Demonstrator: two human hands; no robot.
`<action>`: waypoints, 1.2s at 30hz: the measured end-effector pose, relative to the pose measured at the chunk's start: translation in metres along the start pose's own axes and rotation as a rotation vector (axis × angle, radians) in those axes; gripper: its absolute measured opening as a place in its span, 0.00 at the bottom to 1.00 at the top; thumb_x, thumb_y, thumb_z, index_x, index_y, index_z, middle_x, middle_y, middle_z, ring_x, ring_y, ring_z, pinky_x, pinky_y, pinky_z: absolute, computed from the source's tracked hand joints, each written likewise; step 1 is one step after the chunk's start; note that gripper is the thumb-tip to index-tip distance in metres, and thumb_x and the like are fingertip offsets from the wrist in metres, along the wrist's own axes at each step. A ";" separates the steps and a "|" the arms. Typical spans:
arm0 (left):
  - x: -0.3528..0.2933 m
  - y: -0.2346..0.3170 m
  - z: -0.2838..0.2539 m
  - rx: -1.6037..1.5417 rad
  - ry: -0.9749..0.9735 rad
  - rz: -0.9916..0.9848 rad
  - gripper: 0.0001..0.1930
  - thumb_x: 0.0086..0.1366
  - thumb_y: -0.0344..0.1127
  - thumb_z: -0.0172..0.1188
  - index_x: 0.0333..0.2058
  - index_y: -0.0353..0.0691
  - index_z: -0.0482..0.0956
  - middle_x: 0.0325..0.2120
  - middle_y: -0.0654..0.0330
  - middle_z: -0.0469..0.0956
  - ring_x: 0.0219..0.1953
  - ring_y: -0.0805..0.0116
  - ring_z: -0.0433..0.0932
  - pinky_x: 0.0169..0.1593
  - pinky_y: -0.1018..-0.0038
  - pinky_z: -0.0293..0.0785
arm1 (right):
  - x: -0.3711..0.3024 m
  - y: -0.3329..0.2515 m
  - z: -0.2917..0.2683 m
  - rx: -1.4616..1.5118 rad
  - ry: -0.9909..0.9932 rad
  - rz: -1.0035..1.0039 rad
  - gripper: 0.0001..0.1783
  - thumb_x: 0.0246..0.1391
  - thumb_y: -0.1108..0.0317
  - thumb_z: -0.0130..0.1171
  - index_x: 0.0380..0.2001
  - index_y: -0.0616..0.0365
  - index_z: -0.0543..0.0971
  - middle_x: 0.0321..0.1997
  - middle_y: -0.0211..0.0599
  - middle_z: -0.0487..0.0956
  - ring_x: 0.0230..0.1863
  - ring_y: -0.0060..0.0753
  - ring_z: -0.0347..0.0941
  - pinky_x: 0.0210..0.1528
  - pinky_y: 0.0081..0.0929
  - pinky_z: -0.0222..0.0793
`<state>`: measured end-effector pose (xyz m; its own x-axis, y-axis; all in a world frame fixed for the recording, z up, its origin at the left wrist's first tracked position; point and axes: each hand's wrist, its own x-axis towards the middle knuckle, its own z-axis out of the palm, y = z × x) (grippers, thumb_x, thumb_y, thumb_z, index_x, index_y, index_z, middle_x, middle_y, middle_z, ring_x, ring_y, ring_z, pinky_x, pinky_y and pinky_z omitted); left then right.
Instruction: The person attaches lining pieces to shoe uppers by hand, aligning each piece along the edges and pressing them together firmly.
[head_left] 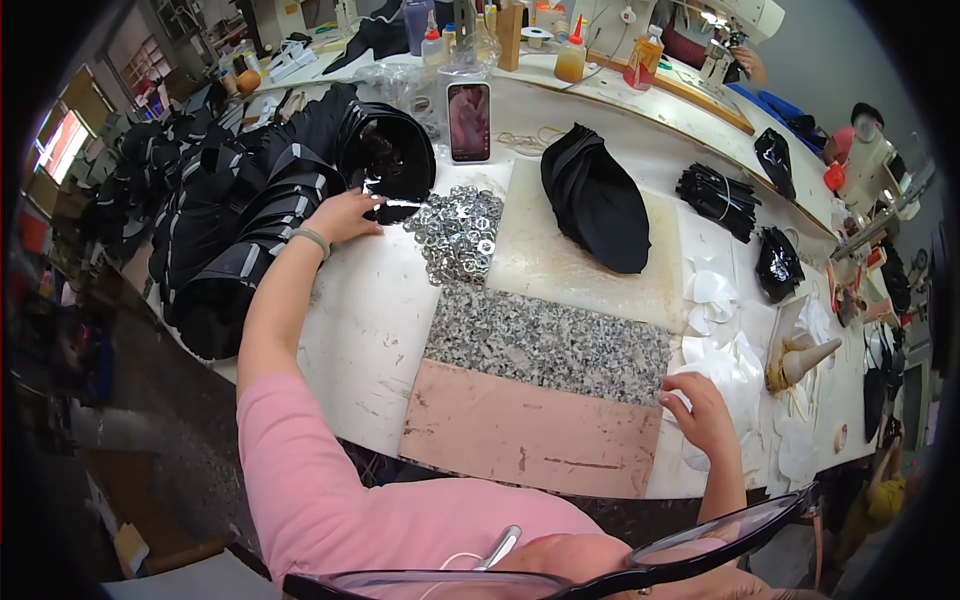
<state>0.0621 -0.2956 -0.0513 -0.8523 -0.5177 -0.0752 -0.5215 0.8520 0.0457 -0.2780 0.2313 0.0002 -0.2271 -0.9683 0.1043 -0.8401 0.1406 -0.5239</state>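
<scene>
My left hand [347, 216] reaches to the lower edge of a shiny black curved piece [392, 150], the end one of a long nested stack of black pieces [265, 195]. Its thumb and fingers are apart, the fingertips against that edge, and no firm grip shows. Just right of it lies a heap of shiny silver metal rings [458, 232]. Over the right end of a speckled grey stone slab [550, 340], my right hand [700, 412] hovers with loosely bent fingers apart and nothing visible in them. A pinkish board [530, 430] lies along the slab's near side.
A pile of black oval pieces [597, 200] rests on a pale cutting board [520, 245]. Behind the rings stands a phone [469, 122]. White scraps [735, 370] and a cone-tipped tool [805, 362] lie at right. Glue bottles [571, 58] stand on the back shelf.
</scene>
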 end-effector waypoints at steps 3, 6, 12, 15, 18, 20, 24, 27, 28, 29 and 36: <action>0.003 -0.017 0.027 0.064 0.177 0.122 0.21 0.59 0.42 0.59 0.51 0.46 0.73 0.40 0.56 0.77 0.45 0.56 0.75 0.50 0.66 0.71 | -0.022 -0.016 0.003 0.021 -0.013 0.080 0.12 0.50 0.69 0.61 0.38 0.61 0.76 0.35 0.39 0.79 0.40 0.43 0.73 0.45 0.34 0.66; 0.008 -0.018 0.026 -0.098 0.492 -0.049 0.21 0.58 0.37 0.60 0.52 0.45 0.73 0.40 0.55 0.77 0.47 0.55 0.73 0.50 0.66 0.71 | -0.041 -0.028 0.012 0.043 -0.007 0.108 0.12 0.50 0.69 0.61 0.38 0.61 0.77 0.34 0.39 0.79 0.39 0.43 0.74 0.44 0.34 0.67; 0.057 -0.026 0.027 0.239 0.494 -0.525 0.20 0.53 0.25 0.57 0.47 0.30 0.70 0.35 0.51 0.77 0.45 0.52 0.72 0.49 0.63 0.72 | -0.076 -0.052 0.033 0.098 0.039 0.255 0.11 0.50 0.68 0.62 0.36 0.61 0.78 0.33 0.42 0.79 0.36 0.44 0.75 0.39 0.34 0.69; 0.064 -0.015 0.027 0.208 0.519 -0.493 0.12 0.54 0.28 0.59 0.38 0.35 0.74 0.36 0.55 0.77 0.45 0.55 0.72 0.48 0.65 0.72 | -0.095 -0.049 0.043 0.166 0.083 0.287 0.11 0.50 0.67 0.62 0.36 0.61 0.79 0.33 0.41 0.80 0.35 0.42 0.76 0.37 0.33 0.70; 0.051 0.002 0.020 0.100 0.615 -0.483 0.13 0.53 0.34 0.63 0.38 0.36 0.76 0.40 0.53 0.75 0.49 0.54 0.70 0.52 0.64 0.70 | -0.095 -0.057 0.044 0.168 0.071 0.367 0.11 0.50 0.67 0.62 0.36 0.61 0.79 0.32 0.40 0.80 0.35 0.40 0.77 0.35 0.31 0.70; 0.040 0.010 0.032 0.011 0.658 -0.304 0.18 0.52 0.39 0.65 0.40 0.36 0.76 0.43 0.51 0.74 0.51 0.53 0.68 0.54 0.63 0.67 | -0.096 -0.056 0.045 0.160 0.063 0.393 0.11 0.50 0.68 0.62 0.36 0.61 0.79 0.32 0.40 0.80 0.35 0.40 0.76 0.35 0.31 0.70; 0.032 0.018 0.052 -0.215 0.211 -0.212 0.40 0.51 0.59 0.64 0.57 0.36 0.68 0.62 0.46 0.58 0.65 0.44 0.52 0.65 0.59 0.54 | -0.097 -0.051 0.052 0.132 0.102 0.327 0.11 0.49 0.68 0.62 0.36 0.61 0.79 0.32 0.39 0.80 0.35 0.39 0.76 0.35 0.31 0.69; 0.024 0.021 0.052 -0.214 0.236 -0.199 0.34 0.57 0.57 0.59 0.55 0.39 0.70 0.62 0.47 0.58 0.65 0.43 0.53 0.65 0.58 0.55 | -0.088 -0.057 0.050 0.120 0.096 0.305 0.11 0.49 0.69 0.62 0.36 0.61 0.79 0.31 0.38 0.80 0.35 0.38 0.74 0.35 0.31 0.68; 0.022 0.020 0.051 -0.179 0.248 -0.179 0.30 0.60 0.56 0.56 0.55 0.41 0.72 0.61 0.47 0.60 0.64 0.41 0.55 0.64 0.57 0.57 | -0.085 -0.060 0.050 0.111 0.069 0.295 0.11 0.48 0.69 0.63 0.36 0.61 0.79 0.31 0.38 0.80 0.34 0.37 0.73 0.35 0.31 0.68; 0.021 0.022 0.047 -0.180 0.246 -0.173 0.30 0.60 0.56 0.56 0.55 0.41 0.72 0.61 0.47 0.60 0.64 0.41 0.55 0.64 0.57 0.57 | -0.085 -0.060 0.050 0.111 0.072 0.302 0.11 0.48 0.69 0.63 0.36 0.61 0.79 0.31 0.38 0.80 0.34 0.37 0.73 0.35 0.31 0.68; 0.023 0.011 0.042 -0.379 0.835 -0.207 0.07 0.68 0.38 0.48 0.37 0.43 0.72 0.28 0.46 0.78 0.32 0.40 0.76 0.32 0.52 0.72 | -0.092 -0.061 0.055 0.135 0.099 0.275 0.11 0.47 0.70 0.63 0.36 0.61 0.78 0.31 0.37 0.79 0.34 0.37 0.71 0.37 0.30 0.67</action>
<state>0.0386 -0.2942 -0.0945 -0.4176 -0.6699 0.6139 -0.5190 0.7304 0.4440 -0.1787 0.3003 -0.0240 -0.4889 -0.8721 0.0219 -0.6693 0.3589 -0.6506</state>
